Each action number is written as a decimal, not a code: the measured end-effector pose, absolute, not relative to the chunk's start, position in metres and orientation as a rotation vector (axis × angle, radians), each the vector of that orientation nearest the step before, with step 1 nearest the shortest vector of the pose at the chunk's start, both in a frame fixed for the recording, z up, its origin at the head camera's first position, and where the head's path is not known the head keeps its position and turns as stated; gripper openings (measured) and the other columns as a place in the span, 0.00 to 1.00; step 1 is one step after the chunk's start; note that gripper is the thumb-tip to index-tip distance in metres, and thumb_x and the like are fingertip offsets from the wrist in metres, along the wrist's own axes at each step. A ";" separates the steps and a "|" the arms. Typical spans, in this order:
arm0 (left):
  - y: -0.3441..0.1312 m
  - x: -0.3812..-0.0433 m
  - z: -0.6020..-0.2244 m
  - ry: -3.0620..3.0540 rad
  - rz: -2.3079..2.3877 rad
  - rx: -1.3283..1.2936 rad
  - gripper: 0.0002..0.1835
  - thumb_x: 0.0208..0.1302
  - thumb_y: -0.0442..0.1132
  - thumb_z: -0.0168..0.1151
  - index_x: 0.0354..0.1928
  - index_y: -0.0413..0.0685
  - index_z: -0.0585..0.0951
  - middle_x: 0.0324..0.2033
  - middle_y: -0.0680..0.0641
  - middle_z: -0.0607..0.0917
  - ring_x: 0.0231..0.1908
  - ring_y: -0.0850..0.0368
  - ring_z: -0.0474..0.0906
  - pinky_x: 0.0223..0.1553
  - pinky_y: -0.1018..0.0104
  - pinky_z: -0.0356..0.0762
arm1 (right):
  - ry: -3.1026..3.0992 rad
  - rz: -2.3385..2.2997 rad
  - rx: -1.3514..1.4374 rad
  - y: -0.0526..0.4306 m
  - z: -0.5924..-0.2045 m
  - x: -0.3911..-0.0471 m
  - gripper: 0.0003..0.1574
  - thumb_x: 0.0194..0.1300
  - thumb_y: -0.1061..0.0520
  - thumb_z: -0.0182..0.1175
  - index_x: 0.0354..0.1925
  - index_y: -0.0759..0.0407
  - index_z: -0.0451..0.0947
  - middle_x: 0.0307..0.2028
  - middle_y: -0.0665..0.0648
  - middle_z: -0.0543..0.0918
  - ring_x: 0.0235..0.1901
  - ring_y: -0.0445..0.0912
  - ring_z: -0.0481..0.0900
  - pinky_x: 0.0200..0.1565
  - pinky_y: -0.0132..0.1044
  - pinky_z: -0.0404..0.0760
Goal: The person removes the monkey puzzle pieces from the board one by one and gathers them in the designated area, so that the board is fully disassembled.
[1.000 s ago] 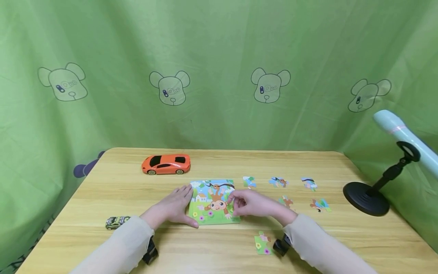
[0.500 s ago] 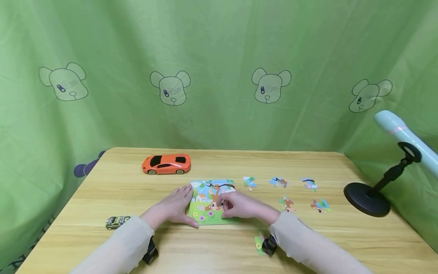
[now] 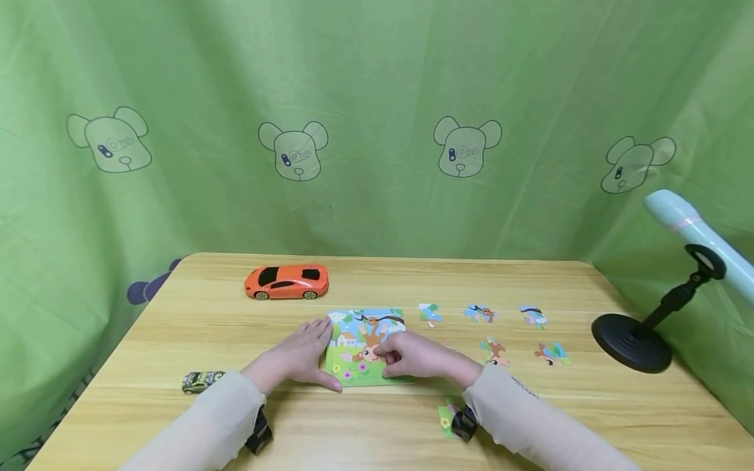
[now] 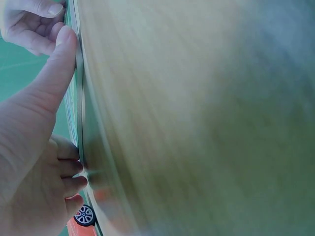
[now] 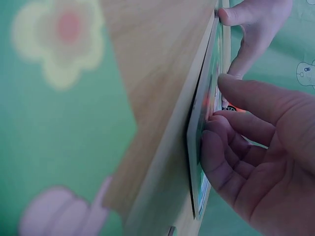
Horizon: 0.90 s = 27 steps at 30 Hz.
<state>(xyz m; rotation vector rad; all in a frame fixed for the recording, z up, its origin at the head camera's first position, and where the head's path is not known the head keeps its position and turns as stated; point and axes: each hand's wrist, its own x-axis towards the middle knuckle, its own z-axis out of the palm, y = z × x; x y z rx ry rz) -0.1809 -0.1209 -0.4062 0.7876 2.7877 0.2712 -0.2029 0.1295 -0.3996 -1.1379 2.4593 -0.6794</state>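
Observation:
A square puzzle board with a monkey picture lies flat on the wooden table. My left hand rests along its left edge, fingers extended, thumb at the near corner. My right hand is over the board's right half, covering part of the monkey's face. In the right wrist view its curled fingers and the thumb touch the picture side, thumb and forefinger apart; no loose piece shows between them. A flower puzzle piece lies partly behind the right wrist's camera.
Several loose puzzle pieces lie in rows to the right. An orange toy car stands at the back left, a small patterned toy car by the left sleeve. A pale blue microphone sits on a black stand at the right.
My right hand has moved left and slightly nearer, from the board's right edge onto the monkey's face, then stayed there. The left hand has not moved.

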 end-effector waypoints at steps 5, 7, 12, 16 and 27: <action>-0.121 -0.181 -0.405 2.782 0.274 0.783 0.63 0.41 0.72 0.60 0.68 0.31 0.53 0.68 0.35 0.50 0.67 0.42 0.45 0.65 0.52 0.45 | 2.446 -0.677 -1.163 0.129 -0.398 -0.203 0.23 0.58 0.63 0.63 0.52 0.70 0.75 0.24 0.43 0.71 0.24 0.36 0.66 0.27 0.28 0.69; -0.121 -0.181 -0.405 2.780 0.273 0.778 0.63 0.41 0.72 0.60 0.68 0.31 0.53 0.68 0.35 0.50 0.67 0.42 0.45 0.66 0.52 0.44 | 2.441 -0.687 -1.165 0.129 -0.398 -0.203 0.23 0.58 0.63 0.63 0.52 0.70 0.75 0.24 0.44 0.71 0.24 0.36 0.66 0.27 0.28 0.69; -0.120 -0.180 -0.405 2.779 0.271 0.774 0.63 0.41 0.73 0.60 0.68 0.32 0.53 0.68 0.35 0.50 0.67 0.42 0.45 0.66 0.53 0.44 | 2.436 -0.715 -1.161 0.129 -0.398 -0.203 0.21 0.58 0.65 0.62 0.50 0.69 0.76 0.24 0.45 0.72 0.24 0.36 0.66 0.28 0.29 0.71; -0.121 -0.181 -0.406 2.780 0.265 0.781 0.63 0.41 0.73 0.60 0.68 0.31 0.53 0.68 0.35 0.50 0.67 0.42 0.44 0.66 0.53 0.44 | 2.428 -0.735 -1.165 0.129 -0.398 -0.204 0.19 0.58 0.66 0.62 0.49 0.68 0.77 0.24 0.45 0.73 0.23 0.36 0.67 0.28 0.29 0.71; -0.121 -0.182 -0.407 2.789 0.246 0.778 0.63 0.41 0.73 0.59 0.68 0.32 0.52 0.68 0.35 0.50 0.67 0.42 0.44 0.66 0.52 0.43 | 2.390 -0.797 -1.135 0.130 -0.400 -0.207 0.15 0.59 0.66 0.61 0.46 0.66 0.78 0.24 0.46 0.73 0.24 0.37 0.68 0.28 0.30 0.72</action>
